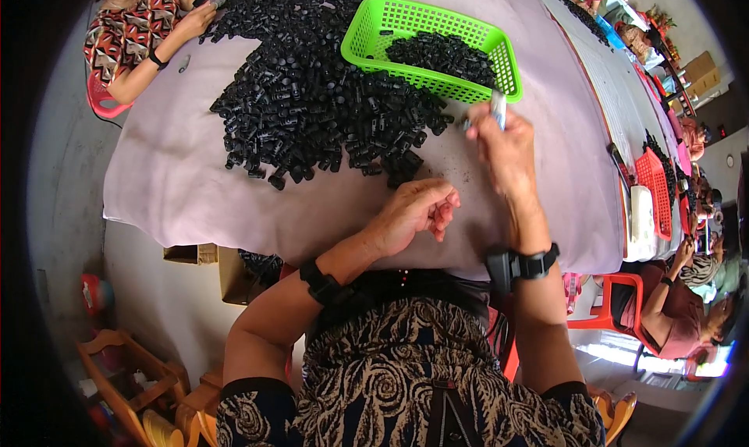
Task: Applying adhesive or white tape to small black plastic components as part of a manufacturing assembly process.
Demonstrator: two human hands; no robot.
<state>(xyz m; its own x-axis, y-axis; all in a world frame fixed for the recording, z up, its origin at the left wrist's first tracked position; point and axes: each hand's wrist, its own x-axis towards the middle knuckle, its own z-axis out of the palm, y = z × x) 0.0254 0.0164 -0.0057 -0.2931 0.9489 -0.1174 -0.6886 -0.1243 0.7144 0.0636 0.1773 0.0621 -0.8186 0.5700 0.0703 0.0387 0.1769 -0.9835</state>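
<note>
The right hand pinches a small white piece just beside the green basket, far right. The left hand, loosely curled and holding nothing visible, rests on the surface near the black parts heap.

Small whitish tool pinched upright in right hand, raised just beside green basket rim. Left hand loosely curled, resting on cloth near edge of black-parts pile.
</note>
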